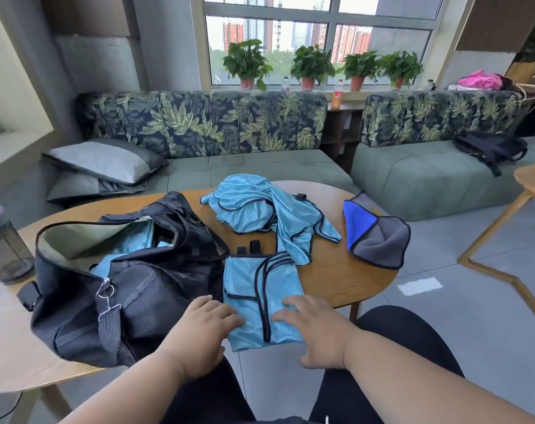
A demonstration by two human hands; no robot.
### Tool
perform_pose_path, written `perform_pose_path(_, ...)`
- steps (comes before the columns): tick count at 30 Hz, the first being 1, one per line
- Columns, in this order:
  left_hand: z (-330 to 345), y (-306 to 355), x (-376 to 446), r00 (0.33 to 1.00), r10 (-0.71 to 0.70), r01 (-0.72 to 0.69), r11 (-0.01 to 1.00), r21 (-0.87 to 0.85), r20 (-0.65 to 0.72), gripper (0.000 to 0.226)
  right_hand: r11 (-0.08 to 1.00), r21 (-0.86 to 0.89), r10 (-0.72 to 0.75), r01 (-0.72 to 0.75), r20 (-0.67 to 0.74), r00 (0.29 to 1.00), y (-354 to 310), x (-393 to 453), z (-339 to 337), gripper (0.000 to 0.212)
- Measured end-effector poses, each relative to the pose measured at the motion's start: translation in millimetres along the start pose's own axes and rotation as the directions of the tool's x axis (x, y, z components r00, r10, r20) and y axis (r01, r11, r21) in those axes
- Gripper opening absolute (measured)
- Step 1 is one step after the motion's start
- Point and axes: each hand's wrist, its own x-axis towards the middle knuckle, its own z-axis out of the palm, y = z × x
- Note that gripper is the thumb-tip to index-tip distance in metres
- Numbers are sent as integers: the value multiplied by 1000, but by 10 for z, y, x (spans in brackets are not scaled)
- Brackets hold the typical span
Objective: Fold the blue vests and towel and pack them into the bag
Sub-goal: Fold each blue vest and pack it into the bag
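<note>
Blue mesh under both palms: the folded vest [261, 298] lies at the near edge of the wooden table [345, 280], its lower end hanging a little over that edge. The left hand [203, 328] lies flat on the vest's left border, fingers straight and pressing down, gripping nothing. The right hand [316, 327] does the same on the right side, fingers spread and laid flat, thumb off the near edge. Black trim runs in a loop down the middle of the folded vest, and two black tabs stick out at its far end.

Just left of it, touching the vest's side, sits the black duffel bag [116, 295], its mouth open toward the far left, pale lining showing and blue fabric already lying inside. A dark water bottle [4, 249] stands at the table's left edge, beside the bag.

Farther up the table, near the far edge, a heap of unfolded blue vests [260, 212] lies crumpled, one corner trailing back toward the folded vest. Toward the right edge, apart from the heap, rests the blue and grey towel [376, 234], loosely doubled over.

Beyond the table stands a green sofa [260, 163] with a leaf-print back, then potted plants [310, 67] on the windowsill.
</note>
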Motion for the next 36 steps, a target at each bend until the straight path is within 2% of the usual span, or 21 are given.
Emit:
perform_pose_path(2,23,16,21,1000,-10,10,1000,1,-20,61,998,-57,-6,5,-16,1000,0,23,1,92)
perform_pose_path(8,48,77,48,978,-38,27,998,-57,-205,24,994,-105,-18,15,-30,999,3,24,21,95)
perform_pose_path(14,131,46,24,962,-65,48,996,-71,-266,23,996,-85,-28,22,-75,997,3,29,53,87)
perform_pose_path(19,163,42,15,939,-138,111,989,-100,-315,22,998,12,-64,68,-196,978,42,51,64,71)
perform_pose_path(23,173,15,14,930,-159,124,984,-125,-331,20,992,-102,-81,72,-89,993,24,57,106,85)
perform_pose_path(27,171,7,8,917,-141,92,985,-148,-372,16,991,-101,-107,91,-163,981,39,132,161,71)
perform_pose_path(30,153,-5,-8,916,-149,83,979,-186,-373,14,994,15,-104,112,-265,959,52,148,181,49)
perform_pose_path(33,52,4,-10,919,-187,95,959,-266,-347,16,974,198,-31,110,-366,930,-24,97,42,8)
perform_pose_path(34,7,19,-6,917,-214,107,945,-309,-337,18,954,283,16,101,-384,923,-46,76,0,5)
perform_pose_path(36,-81,72,-8,902,-290,144,901,-409,-320,28,851,521,141,69,-354,925,-72,21,-67,13)
